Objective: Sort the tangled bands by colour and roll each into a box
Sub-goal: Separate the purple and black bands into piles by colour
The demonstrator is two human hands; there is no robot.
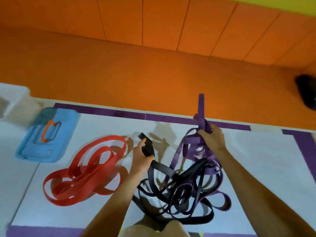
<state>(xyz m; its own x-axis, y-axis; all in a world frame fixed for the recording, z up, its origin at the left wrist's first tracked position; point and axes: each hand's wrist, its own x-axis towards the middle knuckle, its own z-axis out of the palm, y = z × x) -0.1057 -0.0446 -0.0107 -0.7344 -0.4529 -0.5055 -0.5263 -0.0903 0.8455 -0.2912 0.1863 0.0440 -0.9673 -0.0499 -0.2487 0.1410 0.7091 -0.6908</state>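
Note:
A red band [85, 175] lies loose in loops on the white mat, left of my hands. A black band [159, 190] and a purple band [189, 147] are tangled together in a heap at the front centre. My left hand [142, 158] is closed around an end of the black band and lifts it. My right hand [212, 139] grips a bunched fold of the purple band and holds it up above the heap. A blue box [46, 135] with an orange handle lies at the left.
The white mat [256, 159] has a purple border [119, 112] at its far edge and right side. Orange floor [153, 74] lies beyond it. A white container [13, 100] stands at the far left, and a dark blurred object [306, 89] at the far right.

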